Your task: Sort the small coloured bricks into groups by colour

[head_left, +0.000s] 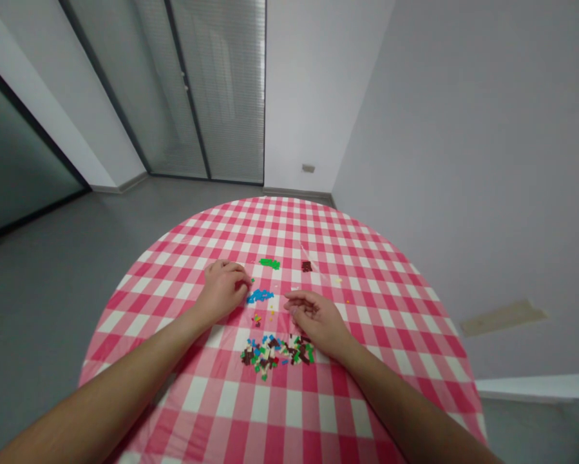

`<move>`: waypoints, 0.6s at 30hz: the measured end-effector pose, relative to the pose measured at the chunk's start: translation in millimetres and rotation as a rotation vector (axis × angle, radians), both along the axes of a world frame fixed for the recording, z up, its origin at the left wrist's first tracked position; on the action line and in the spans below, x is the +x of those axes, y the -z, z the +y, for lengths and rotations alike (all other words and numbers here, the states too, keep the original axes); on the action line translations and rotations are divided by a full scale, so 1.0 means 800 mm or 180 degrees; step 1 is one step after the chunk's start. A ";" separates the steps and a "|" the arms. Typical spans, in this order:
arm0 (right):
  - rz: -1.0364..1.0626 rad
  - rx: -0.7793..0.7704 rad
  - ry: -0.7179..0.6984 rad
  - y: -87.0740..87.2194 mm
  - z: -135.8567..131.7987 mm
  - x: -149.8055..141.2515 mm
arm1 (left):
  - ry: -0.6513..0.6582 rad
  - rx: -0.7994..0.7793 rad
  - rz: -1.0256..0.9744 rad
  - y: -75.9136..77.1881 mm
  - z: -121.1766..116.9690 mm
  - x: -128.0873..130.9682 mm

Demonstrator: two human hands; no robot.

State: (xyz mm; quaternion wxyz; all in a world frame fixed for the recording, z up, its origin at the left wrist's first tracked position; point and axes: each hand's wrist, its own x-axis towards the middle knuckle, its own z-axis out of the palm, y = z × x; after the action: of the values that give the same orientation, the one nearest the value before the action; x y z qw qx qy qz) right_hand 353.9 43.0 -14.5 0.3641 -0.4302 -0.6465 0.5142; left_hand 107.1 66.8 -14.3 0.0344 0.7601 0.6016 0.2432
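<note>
My left hand [226,288] rests over the table left of the blue pieces, its fingers curled in. A single green piece [253,280] lies right by its fingertips; whatever those fingers may hold is hidden. My right hand [318,317] hovers low with palm turned inward and fingers loosely apart, and nothing shows in it. Between the hands are a cluster of small blue building bricks [260,296] and a few yellow bits [272,312]. Closer to me spreads a mixed pile of small bricks [274,353] in brown, green, blue, white and red, its right end beside my right wrist.
Beyond the hands lie a green brick group [270,263] and a dark brown brick group [307,266]. A little multicoloured bunch [256,319] sits above the pile. The round table wears a red-and-white checked cloth [289,222]. A wall [463,161] stands at the right.
</note>
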 end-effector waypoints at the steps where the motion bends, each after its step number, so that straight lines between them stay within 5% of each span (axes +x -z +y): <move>1: -0.0029 0.0045 -0.0003 0.000 0.000 0.001 | 0.0031 -0.0041 0.0056 -0.002 -0.001 0.001; 9: -0.0130 0.0247 -0.0068 0.002 0.001 0.001 | 0.0348 -0.0150 0.0521 0.004 -0.001 0.008; 18: -0.0447 0.0524 -0.0002 -0.002 0.003 0.005 | 0.0514 -0.0148 0.0289 0.005 -0.003 0.012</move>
State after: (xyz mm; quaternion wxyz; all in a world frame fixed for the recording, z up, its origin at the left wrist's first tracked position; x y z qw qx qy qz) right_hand 357.9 45.5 -12.9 0.3518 -0.4336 -0.7106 0.4281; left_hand 116.5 64.5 -18.3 0.0443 0.8153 0.5448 0.1909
